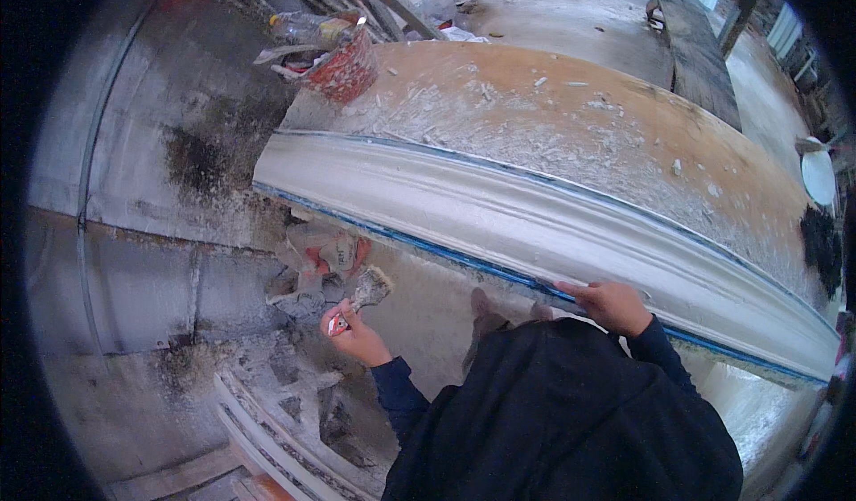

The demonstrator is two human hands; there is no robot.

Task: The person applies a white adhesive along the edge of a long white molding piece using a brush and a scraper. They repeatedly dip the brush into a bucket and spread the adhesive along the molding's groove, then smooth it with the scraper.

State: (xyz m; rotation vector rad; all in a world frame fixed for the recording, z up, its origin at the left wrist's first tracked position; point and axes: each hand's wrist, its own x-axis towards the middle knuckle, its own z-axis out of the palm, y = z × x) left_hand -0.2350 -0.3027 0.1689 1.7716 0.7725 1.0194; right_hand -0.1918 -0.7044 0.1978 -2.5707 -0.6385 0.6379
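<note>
My left hand (361, 340) is closed round the handle of a paintbrush (372, 289), whose pale bristles point up and away from me. It hangs in the air to the left, short of the workbench's near edge. My right hand (617, 307) rests at the near edge of a long white moulding (499, 209), which looks like plaster. Its fingers are curled, with a thin dark tip by the index finger; what they grip is too small to make out. Blue strips (419, 246) run along both long edges of the moulding.
The wooden workbench (624, 91) behind the moulding is strewn with white crumbs. A red, white-crusted bucket (346, 71) stands at its far left corner, with a plastic bottle (308, 27) on top. Crumpled bags (334, 253) and long white strips (267, 434) lie on the left.
</note>
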